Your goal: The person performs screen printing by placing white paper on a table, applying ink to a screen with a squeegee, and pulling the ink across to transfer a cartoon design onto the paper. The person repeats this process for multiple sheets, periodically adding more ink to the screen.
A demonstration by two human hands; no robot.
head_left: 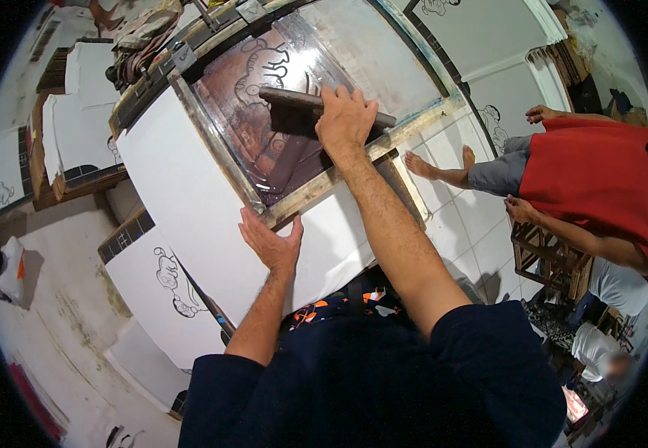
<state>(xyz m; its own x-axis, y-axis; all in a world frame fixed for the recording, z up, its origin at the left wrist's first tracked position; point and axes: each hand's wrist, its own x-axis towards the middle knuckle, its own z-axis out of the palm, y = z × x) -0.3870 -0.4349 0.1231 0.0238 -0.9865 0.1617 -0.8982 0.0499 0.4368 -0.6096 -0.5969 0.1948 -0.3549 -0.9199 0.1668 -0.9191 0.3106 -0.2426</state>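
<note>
Navy shirt point(354, 388) nearest; beyond, the left hand point(271, 243) spreads open against the near corner of a wooden frame point(305, 194) containing dark ink point(290, 168); the right hand point(345, 123) grips a squeegee point(288, 98).

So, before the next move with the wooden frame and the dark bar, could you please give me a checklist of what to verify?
1. Right hand gripping the dark bar: ok, fingers over its top edge.
2. Left hand at the wooden frame: ok, at its near-left corner.
3. White sheet beneath the frame: ok, it shows past the left and near sides.
4. Frame flat against the sheet: cannot tell from this view.
5. Co-worker's hands away from the frame: ok, both off to the right.
</note>
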